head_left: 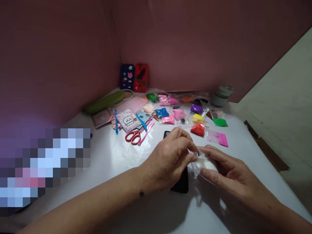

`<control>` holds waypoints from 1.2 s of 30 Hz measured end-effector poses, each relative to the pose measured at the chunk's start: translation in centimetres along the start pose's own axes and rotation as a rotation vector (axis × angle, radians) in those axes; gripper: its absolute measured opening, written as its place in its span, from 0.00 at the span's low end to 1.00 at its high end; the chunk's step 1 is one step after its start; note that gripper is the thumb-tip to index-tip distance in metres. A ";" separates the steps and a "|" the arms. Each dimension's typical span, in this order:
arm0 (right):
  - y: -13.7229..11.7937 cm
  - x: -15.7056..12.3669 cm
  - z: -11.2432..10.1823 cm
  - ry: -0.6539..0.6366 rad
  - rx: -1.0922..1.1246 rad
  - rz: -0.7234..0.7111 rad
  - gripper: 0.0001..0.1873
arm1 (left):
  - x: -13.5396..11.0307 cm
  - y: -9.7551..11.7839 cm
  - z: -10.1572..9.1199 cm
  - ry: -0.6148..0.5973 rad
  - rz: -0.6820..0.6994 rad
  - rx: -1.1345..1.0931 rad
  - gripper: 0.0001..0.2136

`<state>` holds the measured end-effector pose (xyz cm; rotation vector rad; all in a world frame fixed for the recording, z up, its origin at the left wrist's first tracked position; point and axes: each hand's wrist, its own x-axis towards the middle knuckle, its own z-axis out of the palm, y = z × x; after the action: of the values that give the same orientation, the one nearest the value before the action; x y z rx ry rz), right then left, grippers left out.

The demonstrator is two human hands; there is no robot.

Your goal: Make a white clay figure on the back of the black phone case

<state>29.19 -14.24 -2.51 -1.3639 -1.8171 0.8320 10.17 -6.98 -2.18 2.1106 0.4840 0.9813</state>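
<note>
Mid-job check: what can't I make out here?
All in the head view:
- Black phone-shaped item: middle, hidden by the left hand.
- White packet: right end, covered by the right hand.
- Jar: contents, too dim and blurred.
- Pixelated patch: whatever lies behind, masked by blocks.

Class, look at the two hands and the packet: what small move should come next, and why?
Perhaps the left hand should gently tug the packet open: it seems to pinch the clear end, while the right hand holds the end where white shows. Whether an opening exists already is unclear.
</note>
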 end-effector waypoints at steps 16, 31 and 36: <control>1.0 1.3 -1.2 0.135 -0.116 0.307 0.19 | 0.8 1.3 -1.4 0.126 -0.507 -0.911 0.08; -1.6 -0.7 1.5 0.289 -0.184 -0.144 0.16 | 0.3 1.4 0.2 0.024 -0.753 -1.039 0.07; -1.8 -0.6 1.9 0.276 -0.099 -0.154 0.12 | 0.0 1.8 0.9 -0.018 -0.706 -1.073 0.07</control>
<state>26.78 -15.35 -2.18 -1.3091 -1.7376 0.4545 10.89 -8.54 -1.16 0.8759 0.4817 0.5743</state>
